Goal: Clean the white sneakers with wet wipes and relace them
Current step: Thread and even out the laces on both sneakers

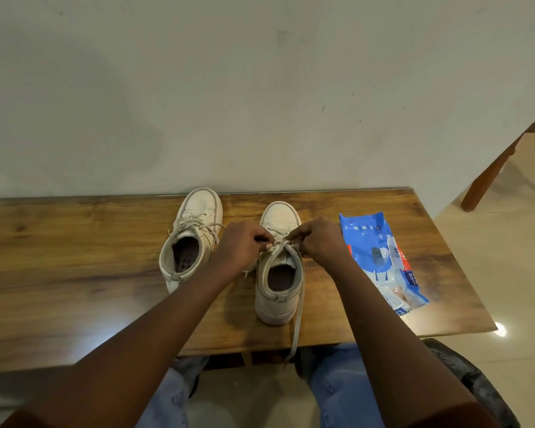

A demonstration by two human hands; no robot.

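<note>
Two white high-top sneakers stand on the wooden table [74, 273], toes toward the wall. The left sneaker [192, 236] is laced, its lace ends lying loose over the tongue. My left hand [241, 245] and my right hand [318, 239] meet over the tongue of the right sneaker [278, 288], each pinching its lace [280, 247] near the top eyelets. One lace end [297, 322] trails down the shoe's right side and hangs over the table's front edge. A blue wet wipes pack [380, 261] lies flat just right of my right hand.
The table's far edge meets a plain wall. Its right end stops just past the wipes pack, with tiled floor beyond. A wooden furniture leg [491, 174] stands at the far right. My knees in blue jeans [340, 384] sit under the front edge.
</note>
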